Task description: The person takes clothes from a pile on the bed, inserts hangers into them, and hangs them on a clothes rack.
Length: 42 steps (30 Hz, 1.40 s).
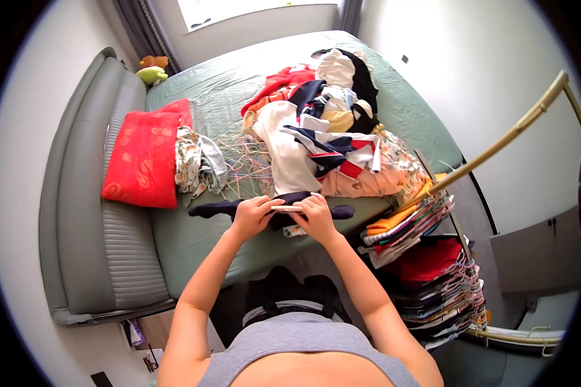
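Both hands grip a dark garment (pixel 214 209) above the near edge of the bed. My left hand (pixel 254 216) pinches it on one side and my right hand (pixel 315 215) on the other, close together. Dark cloth sticks out past each hand, like sleeves. Between the fingers runs a pale strip, but I cannot tell if it is a collar edge or part of a hanger. Just beyond lie a white garment (pixel 281 145), a navy, white and red top (pixel 342 155) and a tangle of thin hangers (pixel 245 161).
The green-sheeted bed (pixel 193 235) bears a big clothes heap, a red pillow (pixel 142 158) and a bunched patterned cloth (pixel 197 161). At right stands a gold-coloured rack (pixel 497 145) with many hung clothes (pixel 426 300). The grey headboard (pixel 87 193) is at left.
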Each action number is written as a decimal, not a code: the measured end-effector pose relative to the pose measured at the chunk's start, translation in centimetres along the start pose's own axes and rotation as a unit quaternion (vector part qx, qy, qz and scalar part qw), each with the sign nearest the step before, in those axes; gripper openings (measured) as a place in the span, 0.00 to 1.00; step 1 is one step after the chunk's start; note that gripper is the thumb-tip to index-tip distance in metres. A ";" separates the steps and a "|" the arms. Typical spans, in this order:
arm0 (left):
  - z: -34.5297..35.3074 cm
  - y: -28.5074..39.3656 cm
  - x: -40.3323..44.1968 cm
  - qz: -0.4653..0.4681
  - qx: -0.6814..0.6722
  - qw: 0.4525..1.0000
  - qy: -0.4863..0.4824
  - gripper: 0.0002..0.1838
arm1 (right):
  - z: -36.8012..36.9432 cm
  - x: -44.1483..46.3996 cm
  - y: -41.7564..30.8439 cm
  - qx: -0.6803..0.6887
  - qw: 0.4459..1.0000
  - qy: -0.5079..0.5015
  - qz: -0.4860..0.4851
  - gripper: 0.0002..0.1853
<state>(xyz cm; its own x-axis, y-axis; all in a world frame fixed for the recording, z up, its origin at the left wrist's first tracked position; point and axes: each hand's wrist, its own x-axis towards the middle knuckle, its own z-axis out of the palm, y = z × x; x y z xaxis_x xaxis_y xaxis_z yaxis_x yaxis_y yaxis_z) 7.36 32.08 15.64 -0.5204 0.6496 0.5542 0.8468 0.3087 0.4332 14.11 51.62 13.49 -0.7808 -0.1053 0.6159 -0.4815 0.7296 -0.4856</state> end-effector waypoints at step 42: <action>40.9 13.1 11.7 0.162 -0.217 0.767 -0.582 0.11 | -18.4 -30.6 -7.0 -0.018 0.575 0.473 0.667 0.14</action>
<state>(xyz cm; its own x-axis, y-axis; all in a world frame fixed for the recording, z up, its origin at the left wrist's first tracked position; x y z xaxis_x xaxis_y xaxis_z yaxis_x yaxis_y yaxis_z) 16.93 72.14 -1.26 0.3742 0.9015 -0.2174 0.6624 -0.0957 0.7430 48.66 62.22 9.47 0.1278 0.9669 -0.2206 0.3174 -0.2507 -0.9146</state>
